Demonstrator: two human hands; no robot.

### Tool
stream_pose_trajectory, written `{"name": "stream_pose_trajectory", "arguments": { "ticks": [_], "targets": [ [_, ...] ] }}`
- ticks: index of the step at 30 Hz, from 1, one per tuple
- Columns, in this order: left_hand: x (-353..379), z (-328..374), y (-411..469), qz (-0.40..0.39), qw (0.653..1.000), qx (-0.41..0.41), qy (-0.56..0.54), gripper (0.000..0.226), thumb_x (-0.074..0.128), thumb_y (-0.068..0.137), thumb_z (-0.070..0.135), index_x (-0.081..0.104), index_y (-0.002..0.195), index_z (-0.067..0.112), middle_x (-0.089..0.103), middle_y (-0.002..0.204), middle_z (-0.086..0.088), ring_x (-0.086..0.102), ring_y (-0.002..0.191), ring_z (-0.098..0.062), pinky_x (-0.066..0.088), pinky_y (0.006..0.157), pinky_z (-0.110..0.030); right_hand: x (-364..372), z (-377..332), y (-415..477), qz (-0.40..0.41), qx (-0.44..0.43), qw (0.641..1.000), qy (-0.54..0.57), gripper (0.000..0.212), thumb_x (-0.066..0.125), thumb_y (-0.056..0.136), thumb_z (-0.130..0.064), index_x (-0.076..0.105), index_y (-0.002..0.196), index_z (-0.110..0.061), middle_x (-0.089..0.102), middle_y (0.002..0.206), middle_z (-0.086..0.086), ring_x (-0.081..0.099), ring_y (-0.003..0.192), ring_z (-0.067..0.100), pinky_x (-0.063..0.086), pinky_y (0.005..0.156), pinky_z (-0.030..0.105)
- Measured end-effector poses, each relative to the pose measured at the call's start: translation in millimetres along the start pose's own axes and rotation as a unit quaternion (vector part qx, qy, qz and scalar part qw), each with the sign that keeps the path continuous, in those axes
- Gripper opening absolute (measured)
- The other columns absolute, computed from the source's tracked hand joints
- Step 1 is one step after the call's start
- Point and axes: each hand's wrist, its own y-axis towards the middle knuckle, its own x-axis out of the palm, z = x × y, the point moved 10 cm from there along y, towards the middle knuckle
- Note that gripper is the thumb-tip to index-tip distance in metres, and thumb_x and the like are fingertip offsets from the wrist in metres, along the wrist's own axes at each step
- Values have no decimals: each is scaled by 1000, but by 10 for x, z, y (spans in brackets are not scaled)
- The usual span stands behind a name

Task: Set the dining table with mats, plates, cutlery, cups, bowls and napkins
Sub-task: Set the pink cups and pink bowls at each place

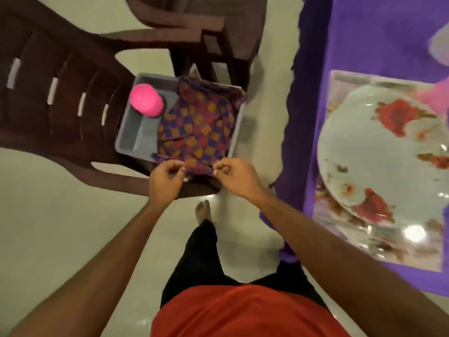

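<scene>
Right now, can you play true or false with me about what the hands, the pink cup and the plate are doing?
1. The left hand and right hand both pinch the checked napkin. True.
2. The pink cup stands on the table. False: it is in the grey tray.
3. The floral plate lies on the table with the purple tablecloth. True.
4. The tray sits on the floor. False: it rests on a brown plastic chair.
</scene>
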Motion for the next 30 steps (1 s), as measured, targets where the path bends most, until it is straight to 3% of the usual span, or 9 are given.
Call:
{"name": "stream_pose_trajectory", "arguments": {
  "ticks": [4, 7, 12, 15, 18, 20, 24, 28, 30],
  "targets": [
    [-328, -724, 634, -32, 997, -64, 9, 17, 70, 89, 15, 73, 105, 10, 71, 97, -3, 67, 91, -21, 54, 89, -39, 664, -149, 695, -37, 50, 998, -26, 15, 64, 93, -29, 75, 104, -26, 59, 66, -17, 66, 90, 15, 55, 87, 35],
    [-540, -1170, 1080, -45, 990, -133, 24, 30, 73, 86, 16, 69, 114, 8, 71, 106, -7, 67, 100, -26, 48, 90, -32, 980, -243, 1192, -65, 91, 993, -40, 21, 64, 93, -32, 73, 111, -27, 71, 93, -7, 66, 106, 20, 51, 94, 33],
    [-664, -1582, 1776, -63, 987, -126, 74, 63, 81, 78, 16, 57, 135, 7, 58, 130, -18, 57, 118, -32, 44, 99, -37, 1190, -556, 2254, -36, 96, 995, -19, 32, 62, 95, -41, 69, 119, -21, 70, 117, 7, 63, 113, 26, 49, 100, 40],
    [-623, -1723, 2139, -72, 984, -81, 139, 80, 85, 74, 21, 47, 142, 4, 50, 138, -20, 47, 128, -36, 38, 107, -42, 1307, -687, 3002, -19, 94, 995, 4, 55, 58, 93, -56, 59, 134, -19, 66, 127, 8, 60, 119, 28, 47, 102, 41],
    [-591, -1858, 2428, -65, 984, -68, 149, 90, 85, 75, 23, 37, 149, 4, 39, 148, -18, 36, 137, -34, 35, 113, -42, 1490, -602, 3723, -18, 115, 992, 39, 94, 53, 72, -80, 45, 146, -23, 61, 136, 9, 63, 117, 32, 53, 97, 51],
    [-581, -1958, 2620, -50, 983, -65, 163, 94, 84, 75, 24, 32, 151, 3, 35, 151, -18, 32, 139, -34, 32, 114, -40, 1597, -656, 4028, -22, 124, 990, 59, 94, 60, 76, -71, 36, 152, -20, 53, 143, 10, 65, 114, 34, 56, 92, 53],
    [-510, -2118, 2839, -42, 979, -86, 179, 92, 80, 80, 28, 27, 152, 4, 32, 153, -16, 32, 139, -36, 32, 114, -42, 1730, -775, 4336, -10, 131, 990, 55, 58, 67, 87, -41, 49, 138, -19, 60, 127, 10, 66, 102, 32, 61, 77, 50],
    [-465, -2186, 2913, -28, 975, -80, 203, 84, 72, 87, 28, 25, 153, 5, 31, 153, -14, 34, 135, -36, 37, 110, -43, 1932, -626, 4454, -14, 165, 982, 88, 55, 55, 87, -14, 46, 142, -20, 57, 130, 11, 63, 110, 36, 62, 76, 48],
    [-465, -2176, 2918, -30, 976, -73, 204, 81, 70, 89, 28, 26, 153, 6, 31, 153, -14, 34, 135, -36, 39, 109, -44, 1970, -589, 4450, -11, 174, 977, 125, 55, 47, 90, -8, 44, 143, -19, 54, 135, 11, 63, 111, 36, 63, 62, 40]
  ]
}}
